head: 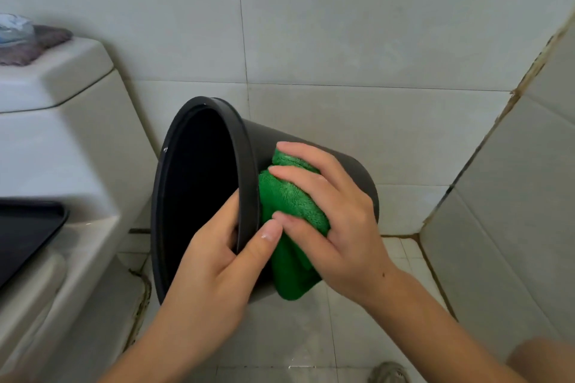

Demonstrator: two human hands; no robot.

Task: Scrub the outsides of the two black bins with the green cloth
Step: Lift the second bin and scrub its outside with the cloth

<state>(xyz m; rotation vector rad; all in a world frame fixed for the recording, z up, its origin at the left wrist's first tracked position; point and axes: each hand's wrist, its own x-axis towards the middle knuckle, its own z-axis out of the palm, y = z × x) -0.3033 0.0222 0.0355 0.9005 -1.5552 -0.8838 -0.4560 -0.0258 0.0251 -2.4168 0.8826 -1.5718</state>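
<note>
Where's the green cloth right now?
In the head view, the green cloth is centre frame, pressed by the right hand against the outside of the tilted black bin, just behind its rim.

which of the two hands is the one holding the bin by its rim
The left hand: it grips the black bin's rim, thumb outside. The right hand instead presses the green cloth against the bin's outer wall.
</note>
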